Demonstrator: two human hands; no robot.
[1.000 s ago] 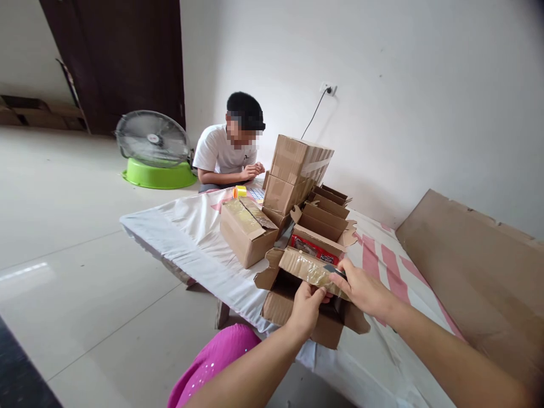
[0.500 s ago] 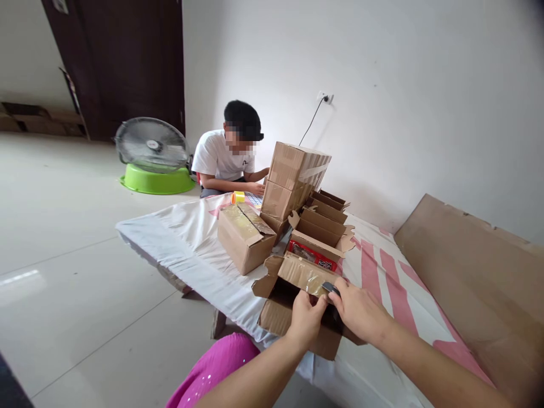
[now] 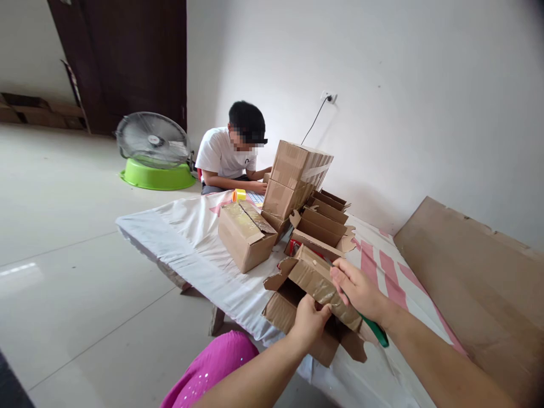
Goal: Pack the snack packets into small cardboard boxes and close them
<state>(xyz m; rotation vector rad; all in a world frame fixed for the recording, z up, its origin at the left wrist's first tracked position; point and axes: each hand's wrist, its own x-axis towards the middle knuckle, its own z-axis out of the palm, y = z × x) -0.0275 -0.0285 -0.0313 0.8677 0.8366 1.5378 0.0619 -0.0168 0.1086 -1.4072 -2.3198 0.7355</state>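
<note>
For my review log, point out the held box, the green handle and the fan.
Held box (image 3: 315,281): head view, on its taped flap.
Green handle (image 3: 375,330): head view, on its visible middle.
Fan (image 3: 153,140): head view, on its hub.

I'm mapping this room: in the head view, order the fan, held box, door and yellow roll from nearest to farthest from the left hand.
1. Held box: touching the left hand.
2. Yellow roll: on the table, ahead-left.
3. Fan: left, beyond the table.
4. Door: behind the fan.

Green handle (image 3: 376,331), brown box (image 3: 312,279)
</note>
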